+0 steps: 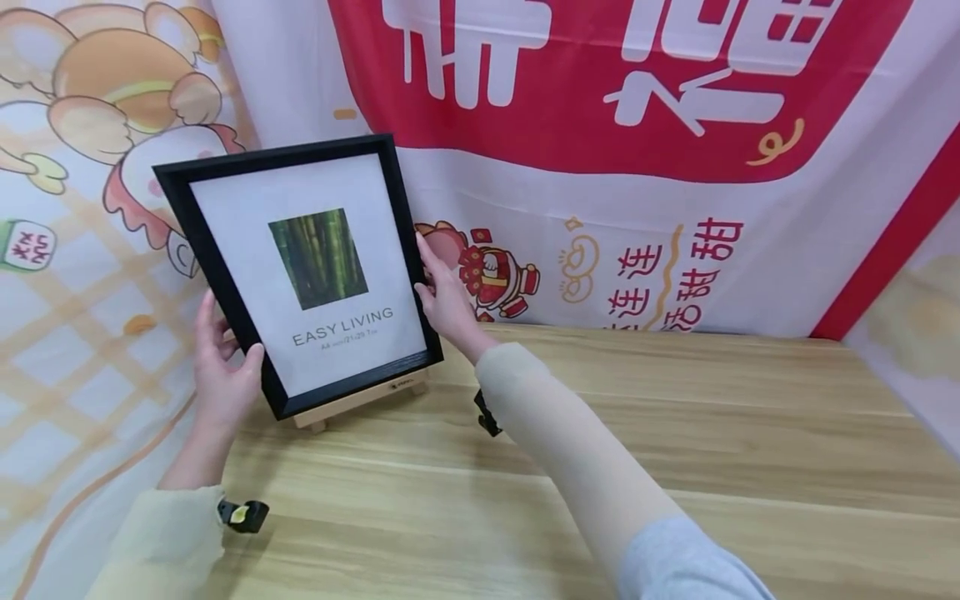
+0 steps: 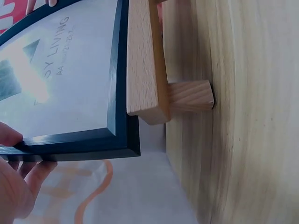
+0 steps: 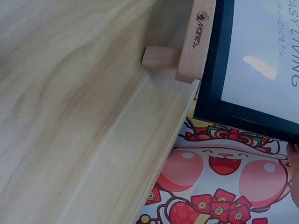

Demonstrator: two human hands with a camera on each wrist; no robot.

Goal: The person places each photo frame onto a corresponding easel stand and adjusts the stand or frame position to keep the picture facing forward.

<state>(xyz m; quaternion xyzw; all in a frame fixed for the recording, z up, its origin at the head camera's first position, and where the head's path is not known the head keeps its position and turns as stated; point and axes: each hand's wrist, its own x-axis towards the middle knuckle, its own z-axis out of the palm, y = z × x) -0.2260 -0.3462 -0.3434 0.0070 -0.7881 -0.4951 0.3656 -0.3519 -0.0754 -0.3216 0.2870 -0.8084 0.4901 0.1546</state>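
Note:
A black picture frame with a bamboo print and the words EASY LIVING leans back on the ledge of a wooden easel. My left hand grips its lower left edge, thumb on the front and fingers round the side, as the left wrist view also shows. On the opposite edge my right hand pinches the frame's side at mid-height. The easel's ledge and a stubby foot show in the left wrist view. Most of the easel is hidden behind the frame.
The easel stands on a wood-grain table, towards its back left. Behind hangs a red and white printed cloth; a cartoon-patterned cloth covers the left side.

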